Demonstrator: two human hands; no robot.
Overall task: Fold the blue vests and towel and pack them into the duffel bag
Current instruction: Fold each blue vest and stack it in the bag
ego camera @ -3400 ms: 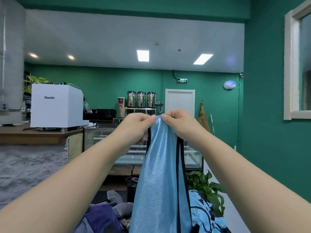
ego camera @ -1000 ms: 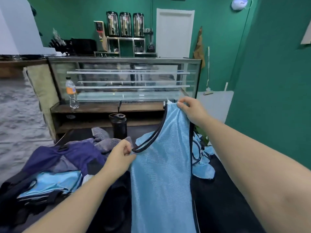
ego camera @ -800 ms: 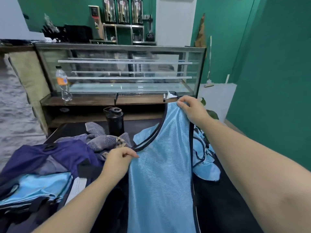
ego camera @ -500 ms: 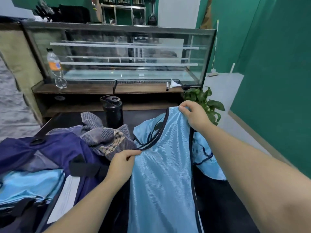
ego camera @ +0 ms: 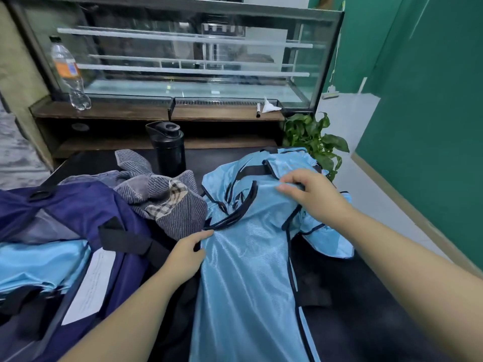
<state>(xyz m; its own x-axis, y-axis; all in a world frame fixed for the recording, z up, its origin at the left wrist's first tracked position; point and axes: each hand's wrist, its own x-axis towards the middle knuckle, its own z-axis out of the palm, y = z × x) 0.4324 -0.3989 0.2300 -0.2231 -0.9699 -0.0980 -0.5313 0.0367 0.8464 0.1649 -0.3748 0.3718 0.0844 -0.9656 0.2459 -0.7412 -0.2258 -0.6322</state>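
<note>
On the black table (ego camera: 366,296), both hands flatten the vest (ego camera: 248,270).

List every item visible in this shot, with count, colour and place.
Shiny light-blue vest with dark trim: one, laid flat on the dark table, centre.
More light-blue vests: crumpled pile, count unclear, behind it.
Folded light-blue vests: inside the bag, count unclear.
Navy duffel bag: one, open, left.
Grey striped towel: one, crumpled, against the bag.
Black flask: one, upright, behind the towel.
Clear plastic bottle: one, wooden ledge.
Glass display case: one, behind.
Green plant: one, right.
Left hand: pinches the vest's left edge.
Right hand: rests on its top.
</note>
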